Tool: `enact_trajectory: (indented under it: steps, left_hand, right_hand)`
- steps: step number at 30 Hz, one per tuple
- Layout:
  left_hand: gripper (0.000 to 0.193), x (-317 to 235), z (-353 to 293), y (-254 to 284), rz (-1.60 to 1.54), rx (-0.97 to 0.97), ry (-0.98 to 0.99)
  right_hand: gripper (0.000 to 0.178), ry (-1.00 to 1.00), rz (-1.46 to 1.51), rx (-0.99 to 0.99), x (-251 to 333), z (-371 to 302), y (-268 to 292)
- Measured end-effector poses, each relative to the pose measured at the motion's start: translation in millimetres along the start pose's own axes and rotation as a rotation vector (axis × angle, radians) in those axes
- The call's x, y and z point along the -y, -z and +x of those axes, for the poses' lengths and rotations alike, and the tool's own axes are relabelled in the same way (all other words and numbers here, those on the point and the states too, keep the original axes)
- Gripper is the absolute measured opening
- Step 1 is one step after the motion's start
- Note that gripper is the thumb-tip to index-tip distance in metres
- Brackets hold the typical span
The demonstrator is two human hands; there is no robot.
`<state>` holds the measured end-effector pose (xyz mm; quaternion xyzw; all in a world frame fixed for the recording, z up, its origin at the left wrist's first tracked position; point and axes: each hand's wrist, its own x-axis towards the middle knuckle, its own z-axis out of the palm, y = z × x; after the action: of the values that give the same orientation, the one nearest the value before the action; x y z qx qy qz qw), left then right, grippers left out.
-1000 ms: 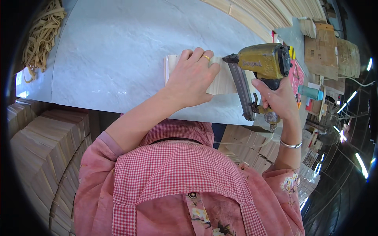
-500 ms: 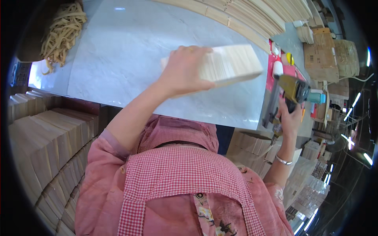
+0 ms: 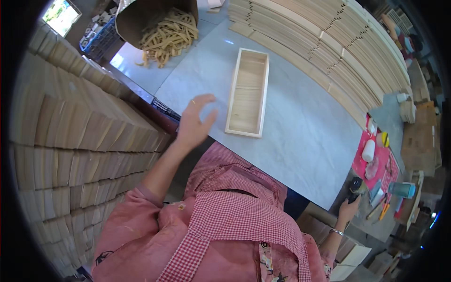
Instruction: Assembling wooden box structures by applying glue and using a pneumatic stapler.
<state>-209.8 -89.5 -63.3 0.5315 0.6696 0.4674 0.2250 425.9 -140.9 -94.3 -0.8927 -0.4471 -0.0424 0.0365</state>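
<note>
A shallow, open-topped wooden box [image 3: 247, 103] rests on the pale marbled tabletop [image 3: 300, 131], its long side running away from me. Left of it, my left hand [image 3: 193, 124] hovers with fingers and thumb spread, touching nothing. Off the table's right corner, my right hand [image 3: 348, 209] is wrapped round the handle of a nail gun [image 3: 355, 184], held low. Most of the tool's body is hard to make out from this angle.
Long stacks of grooved wooden strips [image 3: 300, 42] line the table's far side. A container spills rubber bands [image 3: 171, 37] at the back left. Wooden pieces [image 3: 84, 117] are piled high on my left. At right, a red mat holds a white bottle [image 3: 368, 150] and tape [image 3: 383, 139].
My left hand has let go of the wooden piece it held, and the open box now lies on the table. The nail gun has dropped lower at right. My view has turned left.
</note>
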Motion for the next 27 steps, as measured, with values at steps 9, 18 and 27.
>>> enact_trajectory:
  steps: [9, 18, 27]
  left_hand:
    - [0.062, -35.3, -36.9, -39.2, 0.507, 0.106, -0.504]
    - [0.049, -37.1, -30.6, -41.1, -0.298, -0.124, 0.407]
    - [0.016, -23.1, -8.0, -18.1, -0.599, 0.239, 0.858]
  right_hand:
    - [0.041, 0.293, 0.451, -0.298, 45.9, -5.6, -2.2]
    - [0.031, 0.642, 1.051, 0.336, 204.3, -106.7, 17.9]
    - [0.033, 0.806, 1.179, 0.791, 375.0, -118.3, 6.1]
